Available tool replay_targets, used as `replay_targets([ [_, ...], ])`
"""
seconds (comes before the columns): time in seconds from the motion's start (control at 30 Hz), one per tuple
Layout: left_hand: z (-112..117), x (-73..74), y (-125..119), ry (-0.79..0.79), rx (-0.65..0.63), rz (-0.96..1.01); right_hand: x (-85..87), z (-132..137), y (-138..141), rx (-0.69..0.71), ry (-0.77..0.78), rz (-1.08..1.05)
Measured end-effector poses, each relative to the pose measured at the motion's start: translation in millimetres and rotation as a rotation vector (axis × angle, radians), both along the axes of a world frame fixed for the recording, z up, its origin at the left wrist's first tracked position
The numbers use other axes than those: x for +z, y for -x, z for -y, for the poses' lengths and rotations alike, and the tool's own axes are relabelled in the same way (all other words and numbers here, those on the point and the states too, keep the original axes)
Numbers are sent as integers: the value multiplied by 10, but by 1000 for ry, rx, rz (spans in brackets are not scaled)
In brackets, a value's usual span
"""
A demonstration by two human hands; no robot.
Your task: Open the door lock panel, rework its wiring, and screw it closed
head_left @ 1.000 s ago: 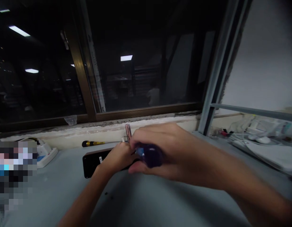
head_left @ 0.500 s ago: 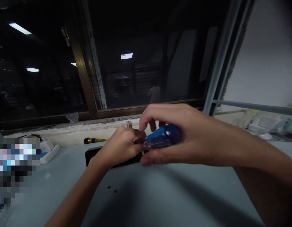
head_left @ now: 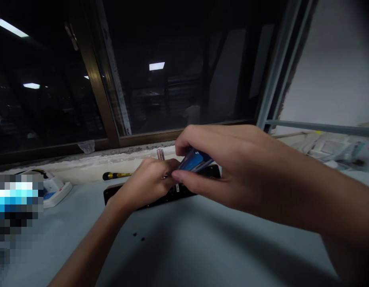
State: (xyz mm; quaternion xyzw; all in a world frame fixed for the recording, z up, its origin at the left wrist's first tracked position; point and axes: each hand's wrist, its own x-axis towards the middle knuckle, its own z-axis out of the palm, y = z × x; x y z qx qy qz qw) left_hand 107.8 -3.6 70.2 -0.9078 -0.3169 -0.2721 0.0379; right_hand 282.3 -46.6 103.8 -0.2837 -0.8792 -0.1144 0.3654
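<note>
A screwdriver (head_left: 195, 161) with a clear blue handle lies tilted in my right hand (head_left: 232, 163), whose fingers and thumb are closed round the handle. My left hand (head_left: 151, 179) is closed at the handle's front end, its fingertips pinched where the shaft runs in; the shaft and tip are hidden by the fingers. Beneath both hands a long flat black device (head_left: 189, 190) with a small white label lies on the table. Two tiny dark pieces, which look like screws (head_left: 139, 236), lie on the table in front of it.
A yellow-and-black screwdriver (head_left: 116, 175) lies behind my left hand, near an upright metallic shaft or handle (head_left: 160, 154). At the left stands a white power strip (head_left: 57, 193). A clear plastic cup (head_left: 87, 146) sits on the windowsill; plastic bags (head_left: 336, 151) lie at the right.
My right hand has turned on the screwdriver and its fingers have closed in further round the handle. More of the black device shows on the right. The view has shifted slightly.
</note>
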Motion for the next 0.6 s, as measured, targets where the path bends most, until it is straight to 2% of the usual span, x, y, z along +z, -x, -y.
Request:
replay_targets([
  [0.13,-2,-25,-18,-3,-14,59,7,6,-8,-43,-8,-6],
  [0.33,28,34,-23,-9,-20,129,42,45,-36,-46,-77,-54],
  [0.47,-43,4,26,99,-29,19,50,40,-54,-51,-120,-43],
  [0.6,-169,-122,81,112,19,-123,35,34,-48,-29,-110,-49],
])
